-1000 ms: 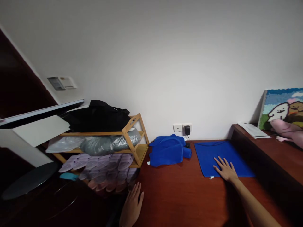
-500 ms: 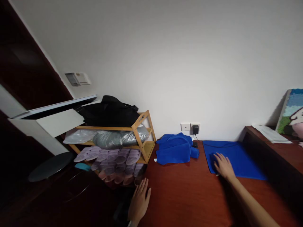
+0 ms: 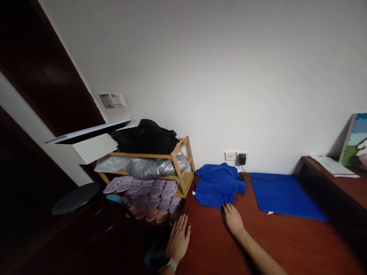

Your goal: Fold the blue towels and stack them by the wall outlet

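Observation:
A crumpled blue cloth [image 3: 216, 185] lies on the reddish-brown table [image 3: 212, 244] near the wall. My right hand [image 3: 233, 219] has its fingers closed on the cloth's front edge, where the fabric bunches up. At the table's left edge rests my left hand [image 3: 178, 238], its fingers stretched out and holding nothing. To the right, a second blue cloth [image 3: 286, 194] is spread flat, with a small white tag at its near edge. Part of it lies in shadow.
Left of the table stands a wooden rack [image 3: 180, 168] with lilac slippers [image 3: 146, 187], plastic-wrapped bundles and a black bag [image 3: 147, 137]. A black plug [image 3: 242, 158] sits in the wall socket. A raised ledge [image 3: 318, 179] borders the table's right, and a round stool [image 3: 76, 198] stands far left.
My right hand has moved left from the flat cloth to the crumpled one and pinched its front edge, which now reaches nearer me. My left hand remains outstretched at the table's edge.

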A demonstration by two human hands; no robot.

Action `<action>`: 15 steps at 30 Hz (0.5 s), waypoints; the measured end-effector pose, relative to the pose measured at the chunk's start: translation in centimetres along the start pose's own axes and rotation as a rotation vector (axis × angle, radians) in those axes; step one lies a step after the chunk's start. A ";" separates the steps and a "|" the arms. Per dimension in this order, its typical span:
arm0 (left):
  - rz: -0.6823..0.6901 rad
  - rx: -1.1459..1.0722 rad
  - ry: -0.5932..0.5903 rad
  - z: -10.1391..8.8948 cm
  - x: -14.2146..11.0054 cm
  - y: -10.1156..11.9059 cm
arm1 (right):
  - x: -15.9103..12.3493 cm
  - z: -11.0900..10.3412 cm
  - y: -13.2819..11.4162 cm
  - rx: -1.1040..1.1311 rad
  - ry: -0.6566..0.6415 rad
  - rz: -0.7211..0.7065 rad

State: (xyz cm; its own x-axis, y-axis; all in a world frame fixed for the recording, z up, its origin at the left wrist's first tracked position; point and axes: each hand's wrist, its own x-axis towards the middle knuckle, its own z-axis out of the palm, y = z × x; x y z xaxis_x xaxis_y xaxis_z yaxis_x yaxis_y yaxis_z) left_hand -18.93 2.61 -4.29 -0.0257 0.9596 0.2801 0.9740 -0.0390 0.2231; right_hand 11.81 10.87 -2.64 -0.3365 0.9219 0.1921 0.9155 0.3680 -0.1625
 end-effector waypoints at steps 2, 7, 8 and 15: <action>0.003 0.002 0.016 0.0 0.1 0.1 | -4.9 1.1 -0.6 0.020 0.050 -0.063; 0.011 -0.097 0.150 -1.6 0.2 0.5 | -18.2 1.6 3.9 0.104 0.090 -0.240; 0.004 -0.141 0.189 -2.3 0.1 0.9 | -20.5 1.0 6.0 0.122 0.080 -0.210; -0.029 -0.446 0.324 -7.2 -5.4 8.7 | -30.1 -5.1 18.6 0.040 0.219 0.281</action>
State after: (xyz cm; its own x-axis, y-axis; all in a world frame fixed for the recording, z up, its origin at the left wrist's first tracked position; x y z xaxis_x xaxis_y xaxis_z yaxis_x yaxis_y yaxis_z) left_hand -11.97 -4.96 2.85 -0.1873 0.8302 0.5251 0.7841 -0.1956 0.5890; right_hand 40.13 -10.65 -6.51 -0.0137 0.9415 0.3369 0.9548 0.1124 -0.2754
